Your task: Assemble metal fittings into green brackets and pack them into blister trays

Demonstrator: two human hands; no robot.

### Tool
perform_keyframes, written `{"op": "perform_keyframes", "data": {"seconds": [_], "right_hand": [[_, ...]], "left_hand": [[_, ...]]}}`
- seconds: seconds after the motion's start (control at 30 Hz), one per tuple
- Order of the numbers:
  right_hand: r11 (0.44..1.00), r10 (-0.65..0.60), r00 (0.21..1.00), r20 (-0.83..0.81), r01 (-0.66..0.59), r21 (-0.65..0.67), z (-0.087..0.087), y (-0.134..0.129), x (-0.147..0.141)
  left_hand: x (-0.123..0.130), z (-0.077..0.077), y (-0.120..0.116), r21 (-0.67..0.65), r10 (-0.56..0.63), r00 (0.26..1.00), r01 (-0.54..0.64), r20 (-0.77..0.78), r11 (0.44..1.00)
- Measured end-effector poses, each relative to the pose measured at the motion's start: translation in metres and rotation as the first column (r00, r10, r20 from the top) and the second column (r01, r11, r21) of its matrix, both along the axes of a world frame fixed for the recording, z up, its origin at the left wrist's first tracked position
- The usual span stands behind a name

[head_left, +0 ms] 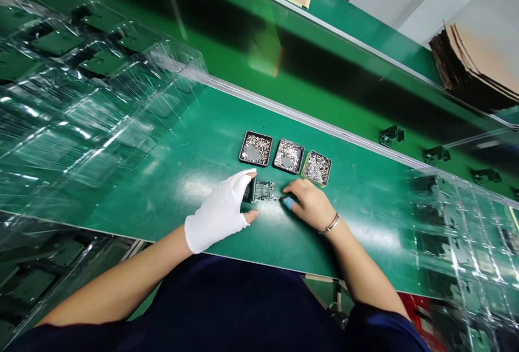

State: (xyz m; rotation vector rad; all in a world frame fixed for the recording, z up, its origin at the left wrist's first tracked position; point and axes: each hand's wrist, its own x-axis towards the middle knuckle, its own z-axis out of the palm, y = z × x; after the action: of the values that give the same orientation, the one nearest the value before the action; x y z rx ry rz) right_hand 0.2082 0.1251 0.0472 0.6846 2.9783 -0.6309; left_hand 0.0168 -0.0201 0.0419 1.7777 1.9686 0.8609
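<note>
Bracing with a curled grip, the gloved left hand [220, 210] holds the dark assembly [265, 191] on the tabletop [360, 190] — the right hand [315, 206] sits by its right end, pinch unclear. Probably fine handwork there; the next move calls for steady precision.

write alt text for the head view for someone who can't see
A white-gloved left hand holds a small dark part over a green workbench, the right hand, with a blue cover on one digit, close to its other end. Beyond sit three trays of metal pieces, with clear plastic trays at either side.
</note>
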Motion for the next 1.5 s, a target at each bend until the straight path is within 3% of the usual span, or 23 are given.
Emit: {"op": "perform_keyframes", "data": {"seconds": [0.07,0.13,0.33,0.57,0.8,1.07,1.5], "right_hand": [[0.997,0.071,0.996,0.053,-0.072,0.017,-0.002,0.002,0.007],[0.998,0.061,0.997,0.040,-0.062,0.023,-0.005,0.003,0.010],[0.983,0.036,0.993,-0.116,-0.056,-0.175,-0.013,0.002,0.002],[0.990,0.023,0.998,-0.061,-0.031,-0.137,-0.013,0.000,0.002],[0.999,0.023,0.991,0.129,-0.018,-0.035,-0.005,-0.005,-0.005],[0.976,0.041,0.999,-0.021,-0.044,-0.215,-0.004,0.001,0.004],[0.992,0.080,0.993,0.085,-0.071,-0.108,-0.001,-0.011,0.006]], "left_hand": [[0.000,-0.004,0.003,-0.051,-0.009,1.000,0.010,0.024,0.999],[-0.002,-0.005,0.005,-0.107,-0.029,0.998,0.034,0.053,0.994],[-0.004,-0.006,0.002,-0.115,-0.053,0.997,0.059,0.049,0.992],[-0.004,-0.008,0.001,-0.114,-0.064,0.998,0.067,0.025,0.991],[-0.004,-0.007,0.001,-0.103,-0.072,0.997,0.071,-0.010,0.992],[-0.005,-0.007,0.001,-0.111,-0.082,0.997,0.080,-0.012,0.991],[-0.006,-0.008,0.001,-0.125,-0.085,0.996,0.083,-0.016,0.989]]}}
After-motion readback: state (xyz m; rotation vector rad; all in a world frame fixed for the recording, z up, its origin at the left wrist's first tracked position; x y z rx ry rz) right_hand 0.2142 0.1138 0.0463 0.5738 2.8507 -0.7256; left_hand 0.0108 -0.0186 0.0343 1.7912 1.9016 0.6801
